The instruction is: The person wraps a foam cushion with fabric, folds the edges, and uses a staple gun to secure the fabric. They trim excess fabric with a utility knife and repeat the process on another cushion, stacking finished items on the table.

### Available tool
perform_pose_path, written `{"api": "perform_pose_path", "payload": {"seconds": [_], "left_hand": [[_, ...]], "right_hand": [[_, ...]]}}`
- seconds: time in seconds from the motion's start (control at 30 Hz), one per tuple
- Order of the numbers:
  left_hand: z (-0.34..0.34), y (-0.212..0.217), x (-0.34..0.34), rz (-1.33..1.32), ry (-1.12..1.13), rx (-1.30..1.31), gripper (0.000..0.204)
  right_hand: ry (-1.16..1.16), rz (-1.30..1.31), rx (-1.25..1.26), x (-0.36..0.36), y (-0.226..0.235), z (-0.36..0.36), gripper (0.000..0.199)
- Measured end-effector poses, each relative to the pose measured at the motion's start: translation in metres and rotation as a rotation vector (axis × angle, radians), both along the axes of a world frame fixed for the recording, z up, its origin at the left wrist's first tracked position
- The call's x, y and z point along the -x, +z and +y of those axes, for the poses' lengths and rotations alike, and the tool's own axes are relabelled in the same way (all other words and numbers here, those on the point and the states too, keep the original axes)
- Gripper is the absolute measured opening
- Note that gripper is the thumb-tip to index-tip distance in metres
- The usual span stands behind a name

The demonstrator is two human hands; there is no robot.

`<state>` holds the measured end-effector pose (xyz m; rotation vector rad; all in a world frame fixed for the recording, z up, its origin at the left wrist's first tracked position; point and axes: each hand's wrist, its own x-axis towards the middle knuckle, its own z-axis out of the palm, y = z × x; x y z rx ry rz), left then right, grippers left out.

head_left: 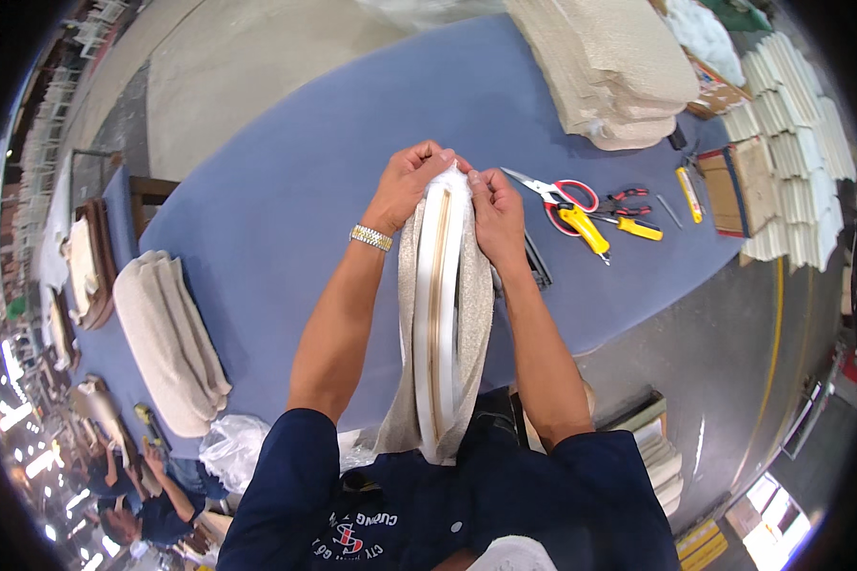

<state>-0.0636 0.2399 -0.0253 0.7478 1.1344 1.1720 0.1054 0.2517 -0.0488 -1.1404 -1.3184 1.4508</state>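
Observation:
Between my forearms a long padded panel (437,314) stands on edge, showing a tan wood-like strip between white foam layers. A beige woven fabric cover (407,376) wraps its two sides and hangs open along this edge. At the far end, white fluffy wadding (454,177) pokes out. My left hand (412,186) pinches the cover and wadding there from the left, fingers closed. From the right, my right hand (496,211) grips the same end of the cover, its thumb near the wadding. The panel's near end rests against my body.
Right of my hands lie scissors (581,196), a yellow-handled cutter (584,232), red-handled pliers (627,203) and a yellow knife (688,194) on the blue table (305,133). Beige fabric stacks (609,67) stand far right; folded beige covers (167,333) lie left. Co-workers (167,500) are lower left.

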Motion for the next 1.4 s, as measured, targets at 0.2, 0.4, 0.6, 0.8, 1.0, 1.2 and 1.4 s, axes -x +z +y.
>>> {"api": "perform_pose_path", "payload": {"seconds": [0.2, 0.4, 0.6, 0.8, 1.0, 1.2, 1.4], "left_hand": [[0.004, -0.004, 0.002, -0.084, -0.011, -0.055, 0.027], [0.004, -0.004, 0.015, -0.026, -0.077, -0.03, 0.031], [0.018, -0.009, 0.027, -0.007, -0.213, -0.016, 0.044], [0.047, -0.009, 0.012, 0.147, -0.379, -0.094, 0.057], [0.055, -0.023, -0.008, 0.167, -0.298, -0.072, 0.049], [0.056, -0.02, -0.016, 0.214, -0.295, -0.073, 0.051], [0.045, -0.023, 0.001, 0.114, -0.213, -0.068, 0.054]], "right_hand": [[0.22, -0.394, -0.707, -0.008, 0.075, 0.009, 0.037], [0.366, -0.596, -0.711, 0.004, 0.075, 0.015, 0.012], [0.348, -0.693, -0.783, -0.001, 0.086, -0.001, 0.014], [0.556, -0.908, -0.779, 0.01, 0.1, 0.024, 0.02], [0.888, -1.148, -0.993, 0.004, 0.112, 0.048, 0.014], [1.334, -0.532, -0.819, 0.019, 0.189, -0.049, 0.034], [0.499, -0.676, -0.252, -0.022, 0.17, -0.008, 0.038]]}}
